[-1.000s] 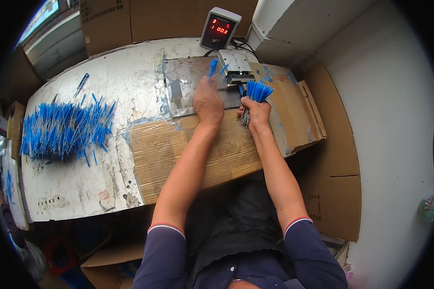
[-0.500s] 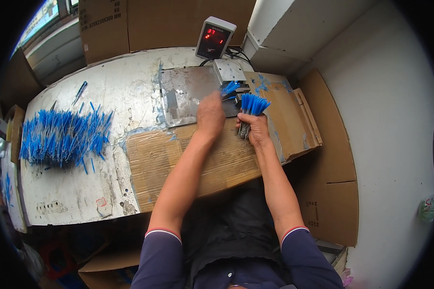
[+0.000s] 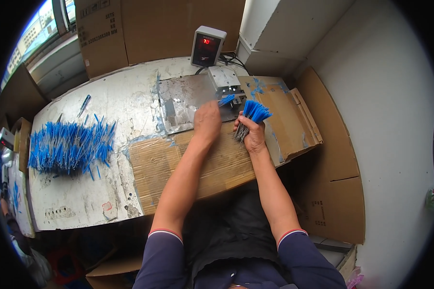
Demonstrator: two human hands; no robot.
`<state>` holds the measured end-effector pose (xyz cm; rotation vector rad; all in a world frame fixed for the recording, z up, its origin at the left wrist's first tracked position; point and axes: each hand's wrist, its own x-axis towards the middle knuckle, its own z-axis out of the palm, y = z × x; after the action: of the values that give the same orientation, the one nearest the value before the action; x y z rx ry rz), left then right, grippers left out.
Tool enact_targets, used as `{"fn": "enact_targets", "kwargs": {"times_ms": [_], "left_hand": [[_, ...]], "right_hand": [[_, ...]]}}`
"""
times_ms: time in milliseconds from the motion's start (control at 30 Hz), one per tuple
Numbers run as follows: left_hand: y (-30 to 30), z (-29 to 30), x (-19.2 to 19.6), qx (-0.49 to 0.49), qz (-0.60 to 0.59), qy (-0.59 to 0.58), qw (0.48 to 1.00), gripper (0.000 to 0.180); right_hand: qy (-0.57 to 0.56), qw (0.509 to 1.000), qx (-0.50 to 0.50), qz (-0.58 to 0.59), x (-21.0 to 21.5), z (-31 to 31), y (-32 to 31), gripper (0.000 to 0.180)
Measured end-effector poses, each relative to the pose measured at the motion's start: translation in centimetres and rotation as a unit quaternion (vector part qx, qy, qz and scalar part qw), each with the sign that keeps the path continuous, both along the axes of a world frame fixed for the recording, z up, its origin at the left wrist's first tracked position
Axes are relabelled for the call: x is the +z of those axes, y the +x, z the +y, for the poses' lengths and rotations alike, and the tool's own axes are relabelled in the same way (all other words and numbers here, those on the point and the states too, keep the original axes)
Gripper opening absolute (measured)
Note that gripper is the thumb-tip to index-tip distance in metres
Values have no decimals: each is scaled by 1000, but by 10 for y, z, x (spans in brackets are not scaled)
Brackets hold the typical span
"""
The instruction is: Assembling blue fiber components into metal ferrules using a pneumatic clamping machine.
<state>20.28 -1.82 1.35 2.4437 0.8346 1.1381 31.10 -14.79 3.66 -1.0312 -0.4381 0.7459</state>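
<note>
Item: bundle of blue-tipped thin pieces (image 3: 252,115), standing upright in the right hand (image 3: 253,136), which is closing firmly round the grey lower stems, blue ends fanning out above the fist. The left hand (image 3: 207,120) is pinching a single blue piece (image 3: 226,100), fingers narrow, and is offering it to the small metal device (image 3: 225,81) sitting on the grey metal plate (image 3: 178,103). Handling, as judged: pieces are looking light, slender and springy, likely to splay or slip if gripped loosely; best held low on the stems, clear of the blue ends. Also lying on the desk (image 3: 130,91): large loose heap of blue pieces (image 3: 70,147) well to the left, cardboard sheet (image 3: 193,164) under the forearms, red-digit display box (image 3: 207,46) behind.
</note>
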Motion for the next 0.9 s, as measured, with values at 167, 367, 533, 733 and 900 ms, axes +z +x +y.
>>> {"fn": "enact_targets", "kwargs": {"times_ms": [167, 367, 533, 733, 900], "left_hand": [[1, -10, 8, 22, -30, -128, 991, 8], [-6, -2, 16, -76, -385, -287, 874, 9], [-11, -4, 21, -58, -267, -373, 887, 10], [-16, 10, 3, -100, -328, -397, 852, 10], [-3, 5, -6, -161, -365, -457, 795, 9]], "right_hand": [[14, 996, -81, -19, -7, -3, -9, 26], [-4, 995, -86, -45, -11, -2, -7, 15], [0, 995, -82, -50, -10, -7, -5, 16], [11, 1000, -9, 1, 3, -13, -4, 19], [-2, 998, 43, 47, 6, -21, 7, 19]]}}
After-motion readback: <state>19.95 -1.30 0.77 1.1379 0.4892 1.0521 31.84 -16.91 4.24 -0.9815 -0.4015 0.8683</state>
